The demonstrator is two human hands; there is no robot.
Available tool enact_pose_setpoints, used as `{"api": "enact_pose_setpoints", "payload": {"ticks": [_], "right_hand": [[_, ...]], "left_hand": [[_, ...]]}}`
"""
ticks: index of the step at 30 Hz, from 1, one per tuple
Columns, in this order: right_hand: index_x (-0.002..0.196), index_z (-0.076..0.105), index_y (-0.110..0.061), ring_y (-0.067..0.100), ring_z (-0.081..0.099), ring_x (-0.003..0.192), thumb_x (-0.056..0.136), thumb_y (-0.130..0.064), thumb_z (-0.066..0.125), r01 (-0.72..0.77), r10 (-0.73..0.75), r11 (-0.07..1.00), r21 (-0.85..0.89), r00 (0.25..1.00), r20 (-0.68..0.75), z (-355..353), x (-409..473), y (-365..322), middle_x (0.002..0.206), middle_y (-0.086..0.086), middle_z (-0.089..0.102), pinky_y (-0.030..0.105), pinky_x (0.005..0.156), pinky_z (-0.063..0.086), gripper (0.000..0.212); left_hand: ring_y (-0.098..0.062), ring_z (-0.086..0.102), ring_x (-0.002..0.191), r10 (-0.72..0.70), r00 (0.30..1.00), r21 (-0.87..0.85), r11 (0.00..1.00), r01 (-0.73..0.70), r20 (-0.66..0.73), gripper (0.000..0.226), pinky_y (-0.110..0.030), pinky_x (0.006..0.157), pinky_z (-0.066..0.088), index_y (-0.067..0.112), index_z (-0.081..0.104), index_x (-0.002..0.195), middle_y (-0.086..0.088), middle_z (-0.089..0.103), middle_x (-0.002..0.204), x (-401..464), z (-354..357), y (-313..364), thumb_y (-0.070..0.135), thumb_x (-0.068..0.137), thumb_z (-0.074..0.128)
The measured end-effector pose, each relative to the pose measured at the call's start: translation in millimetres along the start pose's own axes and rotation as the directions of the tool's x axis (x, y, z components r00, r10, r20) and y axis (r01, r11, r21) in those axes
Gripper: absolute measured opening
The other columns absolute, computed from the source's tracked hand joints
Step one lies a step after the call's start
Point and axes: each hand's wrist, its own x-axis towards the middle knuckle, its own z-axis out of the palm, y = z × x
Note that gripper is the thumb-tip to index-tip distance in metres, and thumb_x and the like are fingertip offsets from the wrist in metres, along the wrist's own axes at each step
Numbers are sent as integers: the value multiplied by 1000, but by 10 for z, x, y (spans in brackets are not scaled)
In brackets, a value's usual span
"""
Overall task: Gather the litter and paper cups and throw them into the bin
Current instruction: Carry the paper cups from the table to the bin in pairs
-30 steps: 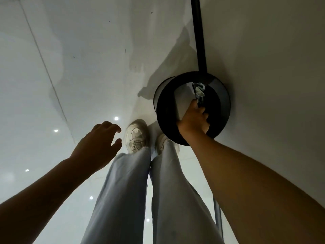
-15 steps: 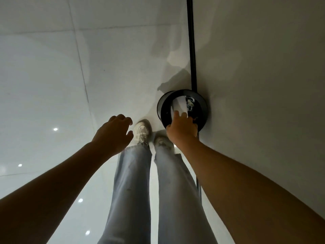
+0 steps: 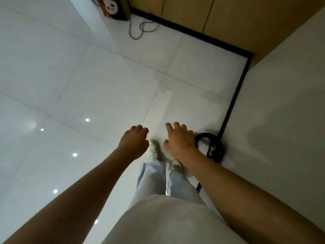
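Glossy white tiled floor (image 3: pixel 88 76); black bin (image 3: pixel 217 147) by the wall; grey cable (image 3: pixel 140 30); sneakers (image 3: pixel 154 149)

Loose grey cable (image 3: pixel 140 29) on glossy white floor tiles (image 3: pixel 88 76), beside wooden panelling (image 3: pixel 228 20)

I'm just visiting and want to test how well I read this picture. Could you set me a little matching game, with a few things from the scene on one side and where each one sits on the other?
Things:
1. bin
2. cable
3. shoes
4. right hand

Places:
A. looped on the floor at the top of the view, near the dark box
B. held out, empty, fingers spread, just left of the bin
C. against the wall on the right, by the black skirting strip
D. on the tiles, below and between the two hands

Pairs: 1-C, 2-A, 3-D, 4-B
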Motion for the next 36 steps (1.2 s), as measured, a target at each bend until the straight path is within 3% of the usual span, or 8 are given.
{"api": "enact_pose_setpoints", "payload": {"ticks": [6, 12, 16, 25, 36], "right_hand": [[142, 31, -21, 29, 41, 124, 93, -33, 51, 283, -275, 947, -152, 959, 73, -79, -519, -1124, 139, 7, 42, 40, 94, 39, 54], [141, 33, -21, 29, 41, 124, 92, -31, 52, 522, -485, 798, -302, 853, 191, 192, -903, -2450, 137, 7, 43, 41, 95, 39, 54], [143, 30, -20, 29, 42, 124, 92, -31, 51, 600, -534, 710, -368, 800, 273, 522, -1108, -3431, 137, 7, 42, 40, 94, 39, 56], [142, 31, -21, 27, 43, 120, 90, -27, 51, 766, -698, 492, -412, 631, 339, 1325, -1600, -5780, 132, 6, 44, 40, 92, 39, 57], [142, 31, -21, 28, 44, 117, 88, -24, 52, 857, -770, 274, -437, 468, 434, 1882, -1517, -8011, 131, 6, 45, 38, 88, 38, 58]], "left_hand": [[-24, 46, 119, -274, 957, -109, 959, 263, -97, 36, -32, 97, 41, 11, 49, 129, -6, 51, 128, -1239, 95, -623, 24, 95, 47], [-23, 47, 117, -547, 832, -292, 815, 501, -97, 37, -30, 96, 40, 12, 48, 130, -6, 52, 127, -2394, 448, -1366, 25, 95, 45], [-23, 47, 115, -669, 739, -394, 701, 594, -76, 37, -30, 95, 38, 13, 48, 129, -5, 52, 126, -3087, 667, -1968, 23, 94, 45], [-24, 46, 119, -871, 489, -628, 404, 665, -42, 42, -33, 96, 41, 13, 44, 135, -6, 49, 130, -4821, 1065, -3690, 29, 96, 45], [-23, 44, 122, -947, 321, -708, 211, 673, 22, 43, -33, 97, 42, 14, 42, 136, -6, 48, 132, -5688, 1196, -5531, 29, 96, 46]]}}
